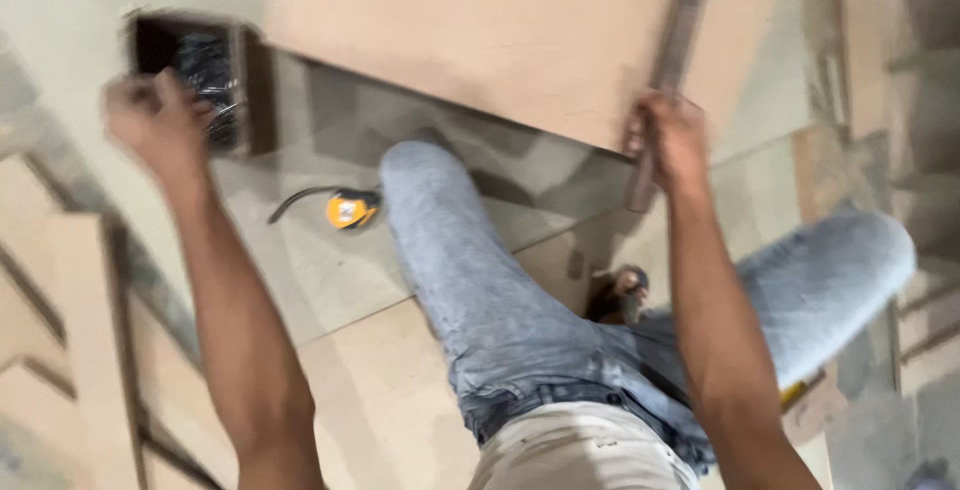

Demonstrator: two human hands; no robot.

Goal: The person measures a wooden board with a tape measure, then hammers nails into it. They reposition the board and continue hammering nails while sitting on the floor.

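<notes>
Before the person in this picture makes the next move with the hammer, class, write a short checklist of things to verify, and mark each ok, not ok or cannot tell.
1. Right hand wrapped around the hammer handle: ok, fist closed on it.
2. Hammer head seated firmly on its handle: cannot tell, motion blur.
3. Left hand away from the hammer's end of the board: ok, it is near the dark box at the far side.
4. Whether the left hand holds anything: cannot tell, fist closed and blurred.
5. Wooden board lying flat and steady: cannot tell.
6. Yellow tape measure away from the board: ok, on the floor beside the knee.
</notes>
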